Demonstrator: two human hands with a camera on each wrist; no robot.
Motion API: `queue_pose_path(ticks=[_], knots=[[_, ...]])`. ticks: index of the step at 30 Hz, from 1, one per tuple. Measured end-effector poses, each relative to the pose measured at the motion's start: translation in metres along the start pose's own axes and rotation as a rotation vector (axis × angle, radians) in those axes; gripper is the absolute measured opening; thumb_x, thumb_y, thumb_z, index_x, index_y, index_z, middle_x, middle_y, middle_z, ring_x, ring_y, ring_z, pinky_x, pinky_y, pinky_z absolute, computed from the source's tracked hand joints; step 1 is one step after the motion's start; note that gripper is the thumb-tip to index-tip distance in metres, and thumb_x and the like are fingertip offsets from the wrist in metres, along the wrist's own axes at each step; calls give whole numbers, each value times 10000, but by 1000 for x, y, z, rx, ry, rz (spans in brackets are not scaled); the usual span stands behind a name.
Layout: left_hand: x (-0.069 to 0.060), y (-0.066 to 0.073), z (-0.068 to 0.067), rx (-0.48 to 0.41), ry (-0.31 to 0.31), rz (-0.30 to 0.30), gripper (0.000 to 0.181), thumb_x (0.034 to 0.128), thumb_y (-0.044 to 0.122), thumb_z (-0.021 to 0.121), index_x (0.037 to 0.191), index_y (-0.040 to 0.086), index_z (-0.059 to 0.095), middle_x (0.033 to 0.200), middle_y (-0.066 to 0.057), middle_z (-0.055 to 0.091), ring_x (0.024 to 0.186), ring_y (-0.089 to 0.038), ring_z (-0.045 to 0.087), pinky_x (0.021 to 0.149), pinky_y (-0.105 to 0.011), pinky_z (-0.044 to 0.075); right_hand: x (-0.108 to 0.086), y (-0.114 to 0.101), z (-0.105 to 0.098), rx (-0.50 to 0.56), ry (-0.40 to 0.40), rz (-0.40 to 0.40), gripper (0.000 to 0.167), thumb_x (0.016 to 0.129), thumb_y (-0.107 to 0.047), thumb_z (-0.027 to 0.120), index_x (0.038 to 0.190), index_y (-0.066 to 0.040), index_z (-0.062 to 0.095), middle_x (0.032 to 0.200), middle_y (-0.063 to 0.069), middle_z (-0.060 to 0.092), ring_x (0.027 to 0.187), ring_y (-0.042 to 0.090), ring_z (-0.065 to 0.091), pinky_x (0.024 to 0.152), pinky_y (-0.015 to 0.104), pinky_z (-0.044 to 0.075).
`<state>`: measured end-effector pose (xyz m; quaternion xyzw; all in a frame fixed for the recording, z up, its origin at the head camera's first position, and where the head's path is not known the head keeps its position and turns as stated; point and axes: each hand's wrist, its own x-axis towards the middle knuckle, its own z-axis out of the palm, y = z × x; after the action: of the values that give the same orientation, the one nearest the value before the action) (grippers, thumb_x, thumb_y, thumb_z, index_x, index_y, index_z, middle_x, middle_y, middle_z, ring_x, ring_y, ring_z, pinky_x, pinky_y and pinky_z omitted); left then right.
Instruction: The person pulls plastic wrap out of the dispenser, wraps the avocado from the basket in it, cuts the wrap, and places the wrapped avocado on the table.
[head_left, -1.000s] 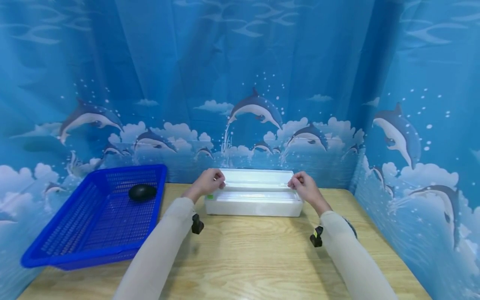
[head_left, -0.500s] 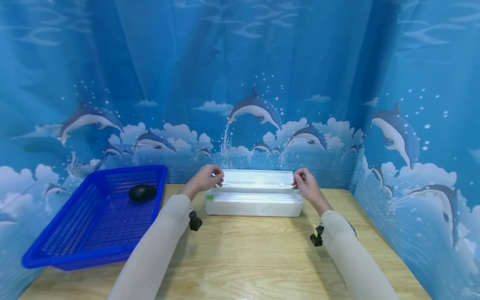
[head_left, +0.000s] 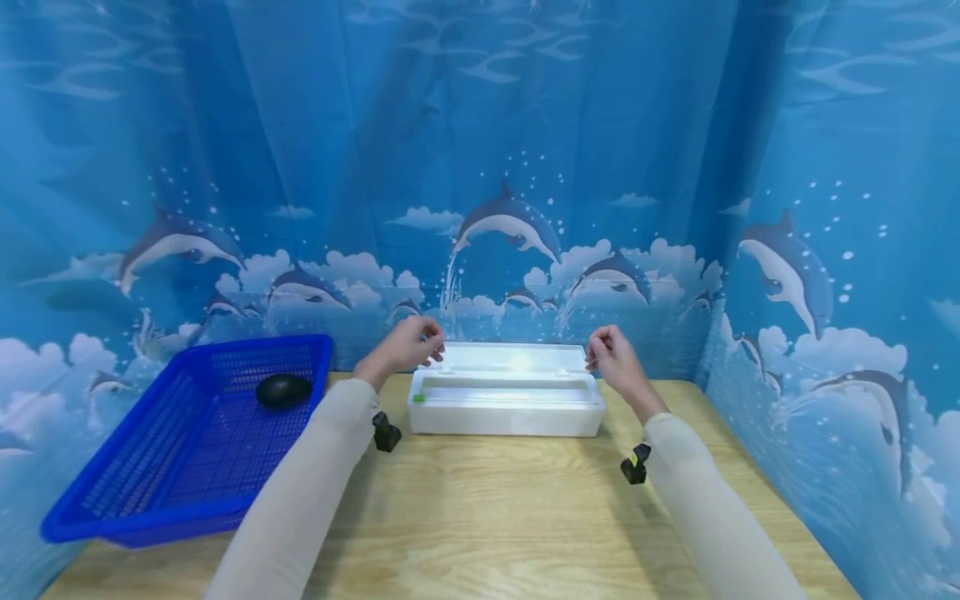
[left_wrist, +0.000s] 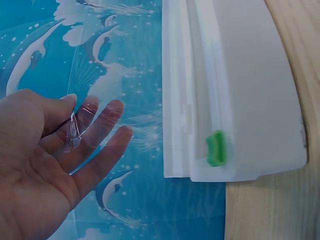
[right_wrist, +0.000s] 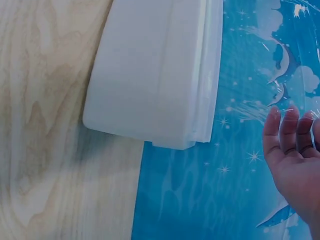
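A long white cling film dispenser (head_left: 506,421) lies on the table with its lid (head_left: 487,357) tilted up at the back. A small green piece (left_wrist: 217,148) sits at its left end. My left hand (head_left: 408,343) is raised behind that end, thumb and forefinger pinching a crumpled bit of clear cling film (left_wrist: 75,131), the other fingers spread. Beyond the opposite end, my right hand (head_left: 615,358) holds the film's other side with curled fingers; its thumb is outside the right wrist view. The film is transparent, and only its glints and creases show.
At the left stands a blue plastic basket (head_left: 202,521) holding a dark, shiny oval object (head_left: 283,391). The wooden table (head_left: 495,517) reaches back to a blue dolphin-print curtain (head_left: 360,167), which also hangs at both sides.
Both hands have risen a little, and the gap between them has widened. The dispenser and basket have stayed in place on the table.
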<state>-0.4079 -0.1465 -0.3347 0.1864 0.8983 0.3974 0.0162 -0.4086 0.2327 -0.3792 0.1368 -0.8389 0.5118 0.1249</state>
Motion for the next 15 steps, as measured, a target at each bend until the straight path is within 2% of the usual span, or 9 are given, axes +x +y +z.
queue_pose_path(ticks=[3,7,11,15], knots=[[1,3,-3,13,12,2,250,1103,194,486,1186,-4,617,1126,-226,677,1011,-330,737,857,-455,638,1,-6,-2,-16,7,-7,217,1133,-184,322,1157,4,429,989,235,543,841,244,593,768,297,596],[3,7,-7,30,27,15,240,1105,198,482,1164,8,617,1114,-214,675,1014,-336,737,840,-429,643,2,-14,-5,-27,14,-24,232,1134,-186,316,1171,14,429,975,202,540,858,267,609,796,352,599],[3,12,-12,39,36,26,233,1105,199,481,1146,14,616,1108,-210,674,1034,-375,727,855,-448,641,2,-21,-10,-27,7,-35,257,1134,-192,314,1188,36,421,982,187,533,891,323,622,785,307,590],[2,18,-16,47,46,39,227,1103,194,485,1147,14,616,1085,-200,674,1018,-369,725,836,-425,645,3,-26,-13,-20,13,-38,265,1134,-192,320,1191,48,418,986,189,530,866,300,603,752,255,586]])
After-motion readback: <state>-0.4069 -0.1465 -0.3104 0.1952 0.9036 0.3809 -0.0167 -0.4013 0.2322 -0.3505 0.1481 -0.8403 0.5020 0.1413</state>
